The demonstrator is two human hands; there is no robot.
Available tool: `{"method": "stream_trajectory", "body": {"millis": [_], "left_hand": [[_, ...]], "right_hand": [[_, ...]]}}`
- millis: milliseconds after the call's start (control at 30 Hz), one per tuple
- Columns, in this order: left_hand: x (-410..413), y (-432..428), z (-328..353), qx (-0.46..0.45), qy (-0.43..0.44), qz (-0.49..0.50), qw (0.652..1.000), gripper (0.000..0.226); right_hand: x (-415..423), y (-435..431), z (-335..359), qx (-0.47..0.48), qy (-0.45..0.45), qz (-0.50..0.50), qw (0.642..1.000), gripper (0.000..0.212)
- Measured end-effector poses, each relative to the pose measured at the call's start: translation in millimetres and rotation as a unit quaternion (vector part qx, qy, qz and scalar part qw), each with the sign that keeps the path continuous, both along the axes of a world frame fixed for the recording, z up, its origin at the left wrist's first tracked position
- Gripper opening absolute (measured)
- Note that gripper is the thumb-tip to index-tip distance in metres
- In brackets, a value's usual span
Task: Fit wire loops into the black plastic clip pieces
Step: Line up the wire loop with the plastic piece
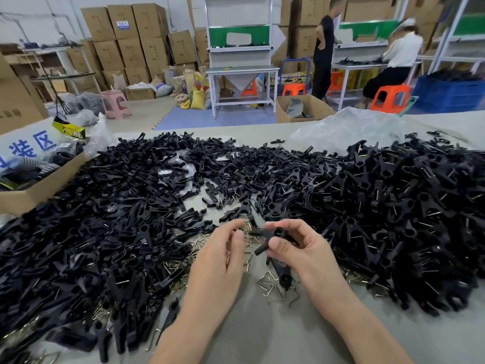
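Heaps of black clip pieces [105, 206] fill the middle of the frame, so a dropped part could vanish among them. At lower centre our right hand [301, 248] pinches one clip piece [265, 233]. Our left hand [223, 250] curls beside it, and we cannot tell whether it holds anything. The thin wire loops [267, 283] below could seat crooked.

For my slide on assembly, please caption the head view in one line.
Right hand grips a black clip, left hand beside it, above wire loops between piles of clip pieces.
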State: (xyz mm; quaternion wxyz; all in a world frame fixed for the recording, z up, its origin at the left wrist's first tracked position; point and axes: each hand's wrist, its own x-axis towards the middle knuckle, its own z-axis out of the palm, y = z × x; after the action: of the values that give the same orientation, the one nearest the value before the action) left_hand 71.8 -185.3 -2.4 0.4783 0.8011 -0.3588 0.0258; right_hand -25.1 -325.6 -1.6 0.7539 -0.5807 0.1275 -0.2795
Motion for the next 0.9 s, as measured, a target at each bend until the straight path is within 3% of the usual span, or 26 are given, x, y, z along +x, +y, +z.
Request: {"method": "stream_trajectory", "body": {"millis": [67,133,200,367,500,633,767,900], "left_hand": [[3.5,6.5,-2.3,0.156,-0.106,0.008,0.982,0.057],[1.6,8.6,-7.9,0.3,-0.14,-0.041,0.943,0.074],[0.8,8.5,-12.8,0.358,-0.153,-0.077,0.918,0.075],[4.4,2.7,-7.0,0.312,-0.186,-0.06,0.93,0.034],[5.5,0.1,-12.0,0.317,-0.201,-0.067,0.924,0.028],[7.2,2.8,-11.2,0.228,-0.192,-0.059,0.953,0.019],[2.7,7.1,-3.8,0.077,-0.07,-0.019,0.994,0.026],[0.0,3.7,0.4,0.008,0.058,0.001,0.998,0.017]], "right_hand": [[0.4,-1.4,0.1,0.019,-0.003,-0.031,0.999,0.031],[0.7,-3.7,0.5,0.029,-0.012,-0.057,0.998,0.036],[0.6,-5.6,1.0,0.035,-0.012,-0.077,0.996,0.036],[3.2,-6.4,-0.9,0.048,-0.017,-0.087,0.995,0.035],[4.4,-7.8,-3.8,0.046,-0.012,-0.086,0.995,0.022],[3.5,-8.1,-3.0,0.048,-0.022,-0.087,0.995,0.032],[2.6,-7.8,-2.5,0.03,-0.03,-0.067,0.997,0.036],[1.9,-7.0,-2.3,0.019,-0.025,-0.05,0.998,0.039]]}}
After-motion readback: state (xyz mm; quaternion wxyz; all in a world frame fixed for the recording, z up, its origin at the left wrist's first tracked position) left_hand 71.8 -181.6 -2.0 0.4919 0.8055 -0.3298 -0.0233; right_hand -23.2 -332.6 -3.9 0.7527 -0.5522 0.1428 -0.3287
